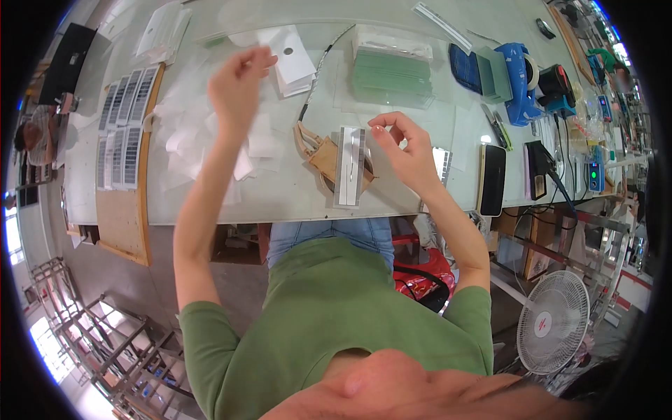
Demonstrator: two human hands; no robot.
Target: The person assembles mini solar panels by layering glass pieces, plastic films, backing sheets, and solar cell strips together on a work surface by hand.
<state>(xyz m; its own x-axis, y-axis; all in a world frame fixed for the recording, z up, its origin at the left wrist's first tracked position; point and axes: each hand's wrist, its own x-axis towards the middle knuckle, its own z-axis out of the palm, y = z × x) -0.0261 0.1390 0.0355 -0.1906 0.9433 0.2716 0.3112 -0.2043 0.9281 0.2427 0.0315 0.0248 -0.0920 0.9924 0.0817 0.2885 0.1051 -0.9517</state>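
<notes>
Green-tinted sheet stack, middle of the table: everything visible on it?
Roughly rectangular stack of green-tinted sheets, see-through; glass or clear plastic, can't tell which. It lies flat on the table, edges slightly out of line. A pale, clear-wrapped bundle sits at its far side. Neither the left hand nor the right hand touches it.

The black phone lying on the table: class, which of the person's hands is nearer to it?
The right hand. It is just left of the phone; the left hand is much farther left, raised near the white sheets.

gap between cards [297,64] and glass [390,80], cable [320,66] across
</notes>
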